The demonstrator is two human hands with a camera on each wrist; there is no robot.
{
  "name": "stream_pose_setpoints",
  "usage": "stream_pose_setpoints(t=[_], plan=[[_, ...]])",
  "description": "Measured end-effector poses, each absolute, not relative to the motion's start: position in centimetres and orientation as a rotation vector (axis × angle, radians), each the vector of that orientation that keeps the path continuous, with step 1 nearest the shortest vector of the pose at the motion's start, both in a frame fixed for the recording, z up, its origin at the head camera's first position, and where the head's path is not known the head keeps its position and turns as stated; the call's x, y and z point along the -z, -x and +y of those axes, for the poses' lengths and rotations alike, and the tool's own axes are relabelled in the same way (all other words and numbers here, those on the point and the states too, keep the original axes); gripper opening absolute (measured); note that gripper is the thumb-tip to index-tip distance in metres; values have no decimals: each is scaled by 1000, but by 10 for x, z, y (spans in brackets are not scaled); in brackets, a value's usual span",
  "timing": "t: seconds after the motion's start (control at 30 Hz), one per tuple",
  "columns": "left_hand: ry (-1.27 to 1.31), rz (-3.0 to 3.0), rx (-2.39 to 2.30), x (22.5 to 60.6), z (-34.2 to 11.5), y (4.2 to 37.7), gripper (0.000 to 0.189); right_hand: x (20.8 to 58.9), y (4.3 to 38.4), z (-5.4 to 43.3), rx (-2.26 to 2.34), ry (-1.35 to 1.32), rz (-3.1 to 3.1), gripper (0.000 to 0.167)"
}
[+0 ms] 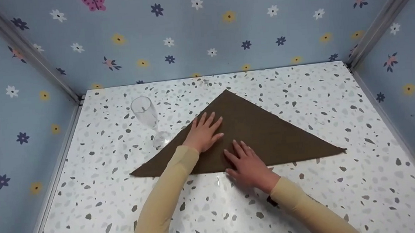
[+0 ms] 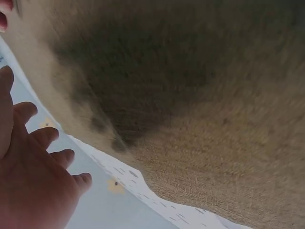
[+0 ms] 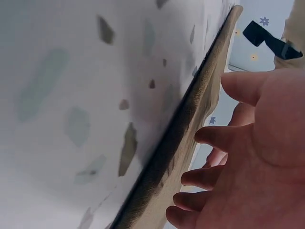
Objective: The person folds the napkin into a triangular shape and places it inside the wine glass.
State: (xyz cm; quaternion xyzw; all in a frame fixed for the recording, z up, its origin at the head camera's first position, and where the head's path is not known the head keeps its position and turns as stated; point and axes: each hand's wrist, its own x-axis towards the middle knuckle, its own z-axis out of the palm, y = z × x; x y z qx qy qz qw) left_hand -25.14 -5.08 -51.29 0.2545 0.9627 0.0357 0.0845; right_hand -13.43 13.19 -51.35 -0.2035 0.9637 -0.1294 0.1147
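Note:
A brown cloth napkin [image 1: 268,134] lies folded in a triangle, its peak toward the back wall and its long folded edge toward the person. My left hand [image 1: 203,133] is over the left half of the napkin, fingers spread and straight. Near the middle of the long edge is my right hand [image 1: 248,167], its fingers extended over the cloth. In the left wrist view the hand [image 2: 38,176] hovers close above the cloth [image 2: 214,157], casting a shadow. The right wrist view shows the relaxed fingers of the hand [image 3: 238,162] beside the cloth's folded edge [image 3: 178,138].
A clear stemmed glass [image 1: 146,114] stands left of the napkin, its foot close to the cloth's left slanting edge. The white speckled table [image 1: 88,200] is bordered by blue flowered panels [image 1: 201,32] at the back and both sides.

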Motion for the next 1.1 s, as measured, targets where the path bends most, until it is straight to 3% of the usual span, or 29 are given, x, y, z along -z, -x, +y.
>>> stream_pose_setpoints(t=[1.1], plan=[[-774,2842,1,523,-48,266,61,524,150,135,367,547,2869,44]])
